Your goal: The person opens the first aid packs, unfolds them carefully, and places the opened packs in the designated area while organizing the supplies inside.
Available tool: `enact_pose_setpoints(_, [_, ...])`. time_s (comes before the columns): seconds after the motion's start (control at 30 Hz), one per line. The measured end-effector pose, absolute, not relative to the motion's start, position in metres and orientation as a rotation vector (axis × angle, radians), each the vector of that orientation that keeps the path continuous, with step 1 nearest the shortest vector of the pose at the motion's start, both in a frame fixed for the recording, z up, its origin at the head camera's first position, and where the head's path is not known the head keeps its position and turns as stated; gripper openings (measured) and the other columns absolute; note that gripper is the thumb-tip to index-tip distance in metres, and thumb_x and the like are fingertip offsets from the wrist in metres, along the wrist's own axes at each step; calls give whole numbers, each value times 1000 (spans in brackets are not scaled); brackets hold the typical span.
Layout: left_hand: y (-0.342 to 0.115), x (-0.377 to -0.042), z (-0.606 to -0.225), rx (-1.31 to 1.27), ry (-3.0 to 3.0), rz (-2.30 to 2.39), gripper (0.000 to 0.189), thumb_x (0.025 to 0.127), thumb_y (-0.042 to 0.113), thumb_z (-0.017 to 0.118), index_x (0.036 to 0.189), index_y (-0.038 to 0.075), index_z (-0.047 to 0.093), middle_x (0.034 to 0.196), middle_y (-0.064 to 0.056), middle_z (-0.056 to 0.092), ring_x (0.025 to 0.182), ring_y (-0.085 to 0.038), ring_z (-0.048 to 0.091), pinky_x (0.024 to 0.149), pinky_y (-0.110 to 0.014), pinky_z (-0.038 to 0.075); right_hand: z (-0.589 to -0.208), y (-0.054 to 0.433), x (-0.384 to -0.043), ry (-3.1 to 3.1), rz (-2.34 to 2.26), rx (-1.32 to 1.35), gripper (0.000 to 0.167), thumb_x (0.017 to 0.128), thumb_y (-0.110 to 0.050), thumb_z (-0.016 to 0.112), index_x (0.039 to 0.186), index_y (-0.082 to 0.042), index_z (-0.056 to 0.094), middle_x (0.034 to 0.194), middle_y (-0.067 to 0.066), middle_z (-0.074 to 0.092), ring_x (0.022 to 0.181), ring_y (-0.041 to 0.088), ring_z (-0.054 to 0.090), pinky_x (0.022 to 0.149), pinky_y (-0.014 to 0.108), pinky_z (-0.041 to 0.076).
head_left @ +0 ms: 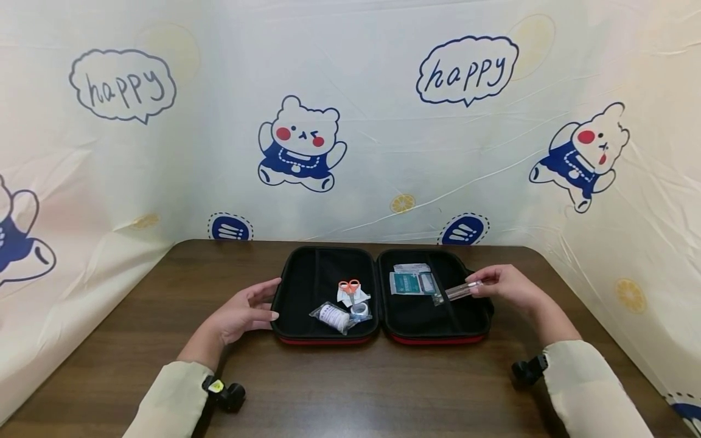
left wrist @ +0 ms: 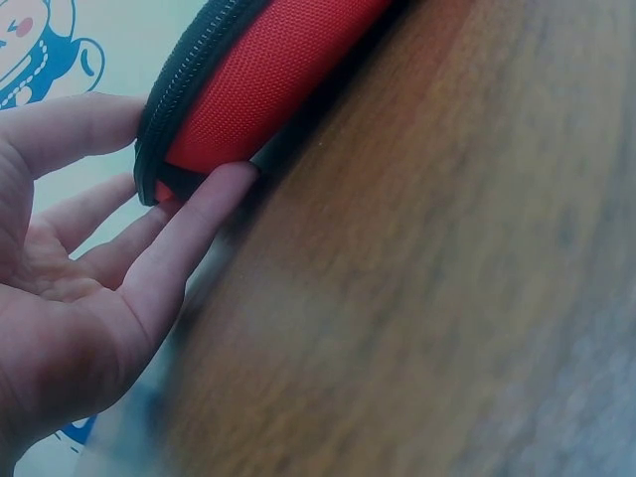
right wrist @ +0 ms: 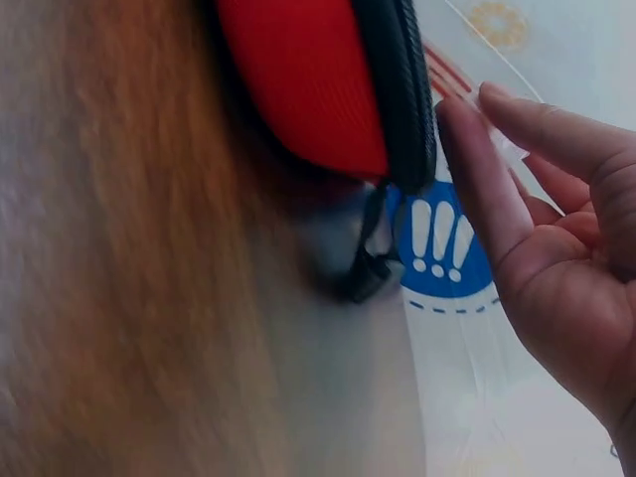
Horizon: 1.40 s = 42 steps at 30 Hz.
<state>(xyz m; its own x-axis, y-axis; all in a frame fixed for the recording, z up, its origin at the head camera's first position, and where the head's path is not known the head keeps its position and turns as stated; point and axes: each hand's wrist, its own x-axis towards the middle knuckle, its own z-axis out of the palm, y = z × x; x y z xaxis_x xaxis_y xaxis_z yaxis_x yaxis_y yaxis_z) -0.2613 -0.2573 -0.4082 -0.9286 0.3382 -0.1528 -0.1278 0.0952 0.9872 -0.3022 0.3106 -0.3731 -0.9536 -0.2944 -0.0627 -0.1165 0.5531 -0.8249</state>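
Note:
A black-lined case [head_left: 328, 258] with a red shell lies unfolded on the table. My left hand [head_left: 244, 314] rests against its left edge, and in the left wrist view its fairly straight fingers [left wrist: 214, 204] touch the zipped rim and red side. My right hand [head_left: 506, 285] pinches a slim clear packet of thin reddish-brown sticks [head_left: 459, 292] over the right half. In that half lie green-and-white flat packets [head_left: 406, 283], close to a black strap. Orange-handled scissors [head_left: 349, 287], a wrapped white bandage roll [head_left: 333, 316] and a bagged tape roll [head_left: 359, 311] sit in the left half.
Brown wooden table [head_left: 328, 389] surrounds the case. A printed curtain [head_left: 378, 152] hangs behind and at both sides. Black zip pulls [right wrist: 373, 273] dangle from the case's right corner. Each wrist carries a small black camera [head_left: 232, 396].

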Motion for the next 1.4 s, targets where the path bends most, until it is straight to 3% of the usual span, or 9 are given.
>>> enact_pose_setpoints(0.23, [-257, -262, -408, 215, 2042, 1892, 83, 87, 1, 70, 155, 9, 23, 158, -23, 14, 123, -35, 47, 92, -43, 52, -376, 296, -304, 2578, -1376, -379, 30, 84, -8, 76, 109, 6, 67, 94, 14, 69, 82, 24, 62, 79, 33, 55])
enact_pose_setpoints(0.4, [-257, -262, -409, 211, 2046, 1892, 83, 86, 1, 70, 155, 9, 24, 158, -24, 15, 122, -35, 47, 92, -42, 52, -373, 287, -304, 2750, -1154, -455, 22, 80, -7, 79, 99, 2, 71, 87, 7, 70, 76, 19, 60, 70, 31, 55])
enact_pose_setpoints(0.9, [-257, -261, -408, 218, 2037, 1900, 84, 86, 1, 70, 155, 8, 23, 158, -24, 14, 122, -35, 47, 92, -43, 52, -379, 266, -308, 2749, -1028, -545, 19, 79, -10, 81, 93, -2, 73, 81, 3, 69, 74, 17, 60, 70, 30, 54])
enact_pose_setpoints(1.4, [-257, -262, -409, 206, 2033, 1900, 84, 86, -1, 70, 155, 8, 23, 158, -24, 15, 125, -37, 45, 92, -43, 52, -388, 253, -309, 2756, -1013, -597, 11, 77, -1, 75, 88, -1, 71, 76, 3, 69, 70, 14, 62, 66, 29, 55])
